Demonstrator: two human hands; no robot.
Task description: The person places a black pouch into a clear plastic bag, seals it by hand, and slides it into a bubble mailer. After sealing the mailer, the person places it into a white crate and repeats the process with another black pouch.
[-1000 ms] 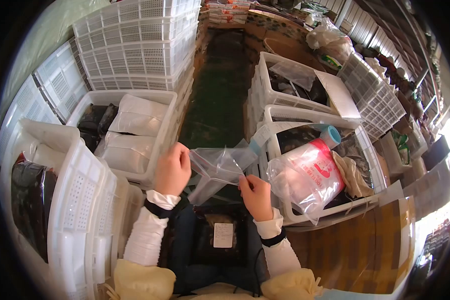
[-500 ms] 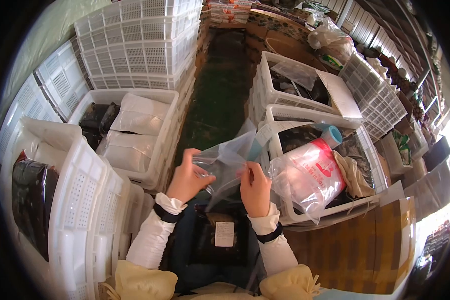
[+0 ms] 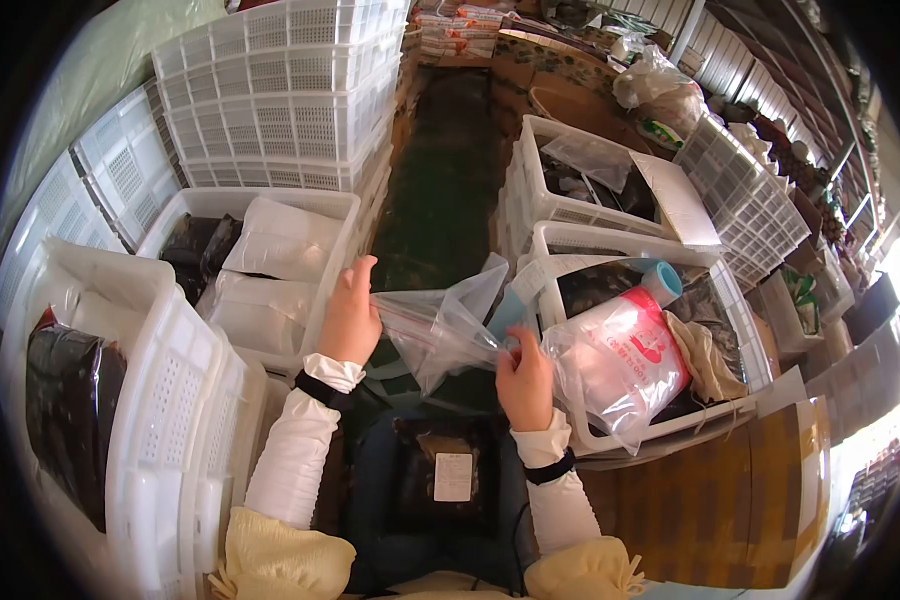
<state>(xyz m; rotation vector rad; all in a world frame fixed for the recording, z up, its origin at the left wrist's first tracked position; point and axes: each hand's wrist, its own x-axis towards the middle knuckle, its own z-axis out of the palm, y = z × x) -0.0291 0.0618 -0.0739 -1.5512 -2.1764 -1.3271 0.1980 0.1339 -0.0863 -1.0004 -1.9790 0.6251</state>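
Note:
A clear zip-lock bag (image 3: 440, 322) with a reddish line near its mouth stretches between my two hands above the aisle. My left hand (image 3: 350, 315) is closed at the bag's left edge, its fingertips partly hidden behind the hand. On the other side, my right hand (image 3: 526, 382) pinches the right end of the bag. Below them, on my lap, lies a dark sealed package (image 3: 420, 510) with a white printed label (image 3: 453, 477).
At left stand white crates (image 3: 150, 400) holding dark and white packages, with a tall crate stack (image 3: 280, 100) behind. At right, a crate (image 3: 595, 440) bears a red-and-white plastic bag (image 3: 625, 350) and a blue tube (image 3: 662, 283). A taped cardboard box (image 3: 720, 490) sits nearer.
My hands have moved apart, the left one up and leftward, the right one slightly right and down. The bag is now spread sideways between them, its reddish line showing.

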